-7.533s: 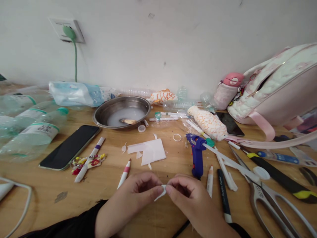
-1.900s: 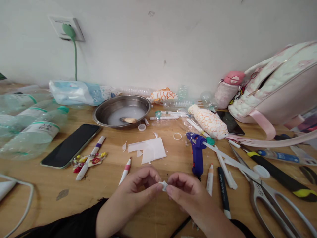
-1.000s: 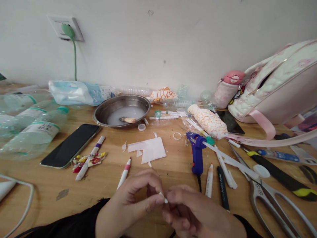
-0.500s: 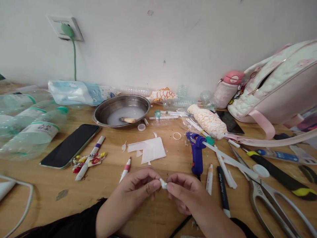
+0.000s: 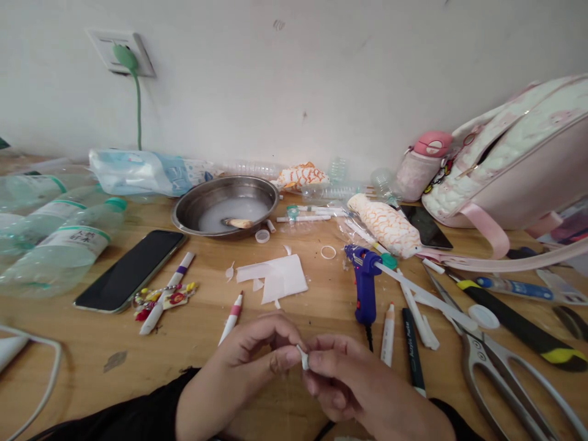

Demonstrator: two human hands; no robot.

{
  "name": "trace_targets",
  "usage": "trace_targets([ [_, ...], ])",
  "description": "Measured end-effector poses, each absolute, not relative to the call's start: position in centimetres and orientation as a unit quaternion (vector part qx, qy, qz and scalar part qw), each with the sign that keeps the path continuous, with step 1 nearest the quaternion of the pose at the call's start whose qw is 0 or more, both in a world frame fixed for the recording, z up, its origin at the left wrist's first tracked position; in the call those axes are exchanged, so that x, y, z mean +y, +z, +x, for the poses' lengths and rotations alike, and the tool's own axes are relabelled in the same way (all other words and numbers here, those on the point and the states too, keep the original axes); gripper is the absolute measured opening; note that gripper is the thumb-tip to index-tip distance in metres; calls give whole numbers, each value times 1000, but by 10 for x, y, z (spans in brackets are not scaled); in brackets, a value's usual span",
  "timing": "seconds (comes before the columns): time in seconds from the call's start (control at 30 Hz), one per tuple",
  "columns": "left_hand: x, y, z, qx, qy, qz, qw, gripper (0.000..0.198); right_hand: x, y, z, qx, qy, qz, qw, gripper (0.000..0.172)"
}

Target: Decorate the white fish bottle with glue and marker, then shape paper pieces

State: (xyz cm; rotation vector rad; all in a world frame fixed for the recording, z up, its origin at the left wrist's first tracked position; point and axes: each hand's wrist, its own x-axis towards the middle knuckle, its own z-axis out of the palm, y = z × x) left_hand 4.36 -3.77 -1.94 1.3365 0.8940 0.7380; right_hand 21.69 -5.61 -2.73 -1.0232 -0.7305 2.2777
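Observation:
Between the fingertips of both hands is a small white crumpled piece (image 5: 302,358), perhaps paper; its material is hard to make out. My left hand (image 5: 250,361) pinches it from the left, thumb and forefinger together. From the right, my right hand (image 5: 342,373) pinches its other side, the remaining fingers curled underneath. Just beyond the hands lies a torn sheet of white paper (image 5: 287,278) with small scraps around it. An uncapped red-banded marker (image 5: 232,317) lies by my left hand. A blue glue gun (image 5: 366,285) stands past my right hand, beside an orange-banded marker (image 5: 388,337).
A metal bowl (image 5: 179,214) of cloudy liquid holds a brush. Left are a phone (image 5: 131,269) and plastic bottles (image 5: 68,245). Right are scissors (image 5: 487,373), a black marker (image 5: 413,352), a cutter (image 5: 519,324), an orange-patterned white fish shape (image 5: 386,225) and a backpack (image 5: 523,165).
My hands have drawn closer together and the white piece has dropped slightly and turned more upright. My right hand has shifted left and down a little.

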Motion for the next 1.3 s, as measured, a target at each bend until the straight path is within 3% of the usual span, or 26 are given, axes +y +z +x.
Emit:
trace_targets([
  [0.17, -37, -21, 47, 448, 313, 583, 601, 19, -55, -30, 212, -345, 778, -433, 298, 24],
  [0.33, -36, -24, 48, 464, 303, 599, 578, 16, -58, -31, 212, -429, 692, -459, 355, 19],
  [0.83, -37, -18, 51, 475, 220, 641, 562, 18, -53, -32, 215, -461, 631, -539, 313, 28],
  [1.0, -38, -23, 51, 460, 210, 600, 620, 20, -51, -35, 216, -448, 623, -552, 327, 37],
  [1.17, -35, -24, 49, 468, 203, 545, 665, 24, -52, -36, 215, -448, 622, -555, 324, 27],
  [1.3, -34, -26, 49, 476, 204, 564, 643, 23, -52, -35, 215, -464, 617, -552, 315, 25],
])
